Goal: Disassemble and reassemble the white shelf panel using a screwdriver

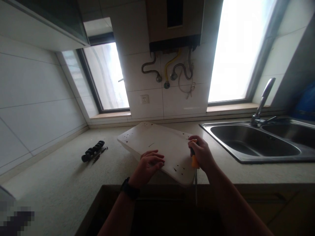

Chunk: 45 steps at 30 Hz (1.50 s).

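White tiles [31, 82] are fitted to the wall at the left. Below them, a pale speckled countertop [59, 183] is extended across the scene. On its left part, black ridged parts [93, 150] are laid diagonally, and small dark pieces [99, 155] are placed just beside them. A dark-framed window [108, 78] is set in the wall behind.

At the centre, a white panel [137, 139] with rounded corners is positioned on the countertop, its nearest corner being brought to the front edge. Groups of holes are provided near its corners, and a thin dark sliver [151, 145] is seen on its upper face. A wall socket [144, 99] is mounted behind the panel.

The left hand [150, 164], with a black band [130, 189] worn at the wrist, is laid over the near edge of the panel with its fingers bent; whether anything is pinched by it cannot be told. Hoses [150, 71] are connected below a wall-mounted unit [177, 23].

At the right end of the panel, a screwdriver [195, 162] is gripped by its orange-and-black handle in the closed right hand [200, 152]; its shaft is directed downward. Farther right, a steel sink [253, 141] is recessed into the countertop, and a tap [264, 98] is installed at its rear edge.
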Tool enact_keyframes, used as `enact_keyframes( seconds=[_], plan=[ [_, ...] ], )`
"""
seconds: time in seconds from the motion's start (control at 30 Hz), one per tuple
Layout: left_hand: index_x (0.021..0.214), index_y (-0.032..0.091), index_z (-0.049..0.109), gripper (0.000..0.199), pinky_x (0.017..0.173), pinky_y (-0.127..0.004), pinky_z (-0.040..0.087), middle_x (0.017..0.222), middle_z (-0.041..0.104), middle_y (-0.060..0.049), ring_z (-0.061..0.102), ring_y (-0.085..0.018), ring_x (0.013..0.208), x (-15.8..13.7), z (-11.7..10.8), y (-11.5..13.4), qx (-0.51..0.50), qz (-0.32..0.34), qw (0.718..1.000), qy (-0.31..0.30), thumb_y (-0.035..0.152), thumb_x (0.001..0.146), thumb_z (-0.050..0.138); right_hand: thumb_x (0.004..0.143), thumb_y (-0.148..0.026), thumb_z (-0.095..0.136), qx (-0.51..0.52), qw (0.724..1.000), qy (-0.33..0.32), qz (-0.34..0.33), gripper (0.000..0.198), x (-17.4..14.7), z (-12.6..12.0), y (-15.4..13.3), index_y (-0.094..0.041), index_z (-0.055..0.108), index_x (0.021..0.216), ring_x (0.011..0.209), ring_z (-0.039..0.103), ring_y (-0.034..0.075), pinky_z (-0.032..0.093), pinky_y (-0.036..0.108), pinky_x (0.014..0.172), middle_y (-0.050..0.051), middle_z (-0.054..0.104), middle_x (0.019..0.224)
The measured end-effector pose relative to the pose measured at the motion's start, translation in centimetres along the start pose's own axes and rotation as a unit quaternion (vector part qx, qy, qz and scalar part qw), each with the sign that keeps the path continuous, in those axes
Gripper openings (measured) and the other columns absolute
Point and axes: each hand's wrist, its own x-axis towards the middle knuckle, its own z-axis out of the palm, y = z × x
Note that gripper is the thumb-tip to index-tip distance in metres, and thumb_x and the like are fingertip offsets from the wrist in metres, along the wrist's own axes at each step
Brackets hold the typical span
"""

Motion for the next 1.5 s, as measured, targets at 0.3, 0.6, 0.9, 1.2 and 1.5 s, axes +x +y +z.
enact_keyframes(
  seconds=[0.3, 0.6, 0.9, 1.2, 1.5],
  plan=[
    [0.089, 0.025, 0.076, 0.009, 0.112, -0.047, 0.034, 0.112, 0.075, -0.005, 0.054, -0.026, 0.128, -0.1, 0.7, 1.6, -0.037, -0.012, 0.999, -0.014, 0.033, 0.087, 0.073, 0.071, -0.027, 0.059, -0.040, 0.999, -0.018, 0.031, 0.020, -0.1, -1.0, 3.9, -0.019, 0.062, 0.089, 0.056, 0.049, 0.014, 0.039, 0.026, 0.049, -0.001, 0.054, 0.067],
    [0.090, 0.024, 0.075, 0.011, 0.110, -0.045, 0.038, 0.110, 0.075, -0.005, 0.056, -0.024, 0.126, -0.2, 0.9, 1.4, -0.042, -0.013, 0.999, -0.006, 0.034, 0.088, 0.072, 0.069, -0.030, 0.058, -0.069, 0.997, -0.022, 0.037, 0.024, 0.2, -1.3, 5.4, -0.018, 0.062, 0.090, 0.058, 0.050, 0.015, 0.040, 0.027, 0.053, -0.001, 0.055, 0.065],
    [0.095, 0.019, 0.070, 0.019, 0.097, -0.038, 0.048, 0.105, 0.074, -0.008, 0.066, -0.022, 0.106, 0.8, -2.5, 2.0, -0.130, -0.073, 0.988, -0.031, 0.038, 0.090, 0.069, 0.073, -0.034, 0.057, -0.123, 0.990, -0.065, 0.032, 0.022, 0.3, -1.7, 5.7, -0.019, 0.061, 0.089, 0.057, 0.051, 0.016, 0.039, 0.029, 0.053, -0.001, 0.055, 0.061],
    [0.097, 0.019, 0.070, 0.025, 0.084, -0.034, 0.053, 0.094, 0.073, -0.005, 0.067, -0.019, 0.088, -0.2, -13.4, 0.2, -0.021, -0.108, 0.994, 0.011, 0.042, 0.087, 0.070, 0.074, -0.038, 0.057, -0.147, 0.987, -0.059, 0.024, 0.024, 0.8, -1.8, 6.6, -0.020, 0.062, 0.088, 0.058, 0.052, 0.017, 0.040, 0.030, 0.055, -0.001, 0.057, 0.063],
    [0.108, 0.013, 0.065, 0.052, 0.060, -0.030, 0.056, 0.098, 0.073, -0.012, 0.073, -0.022, 0.073, -10.2, -23.4, -14.4, 0.008, -0.334, 0.883, 0.329, 0.054, 0.076, 0.068, 0.074, -0.040, 0.058, -0.146, 0.987, -0.058, 0.024, 0.025, 0.9, -1.8, 6.9, -0.020, 0.062, 0.088, 0.058, 0.054, 0.017, 0.041, 0.029, 0.054, 0.000, 0.058, 0.063]
  ],
)
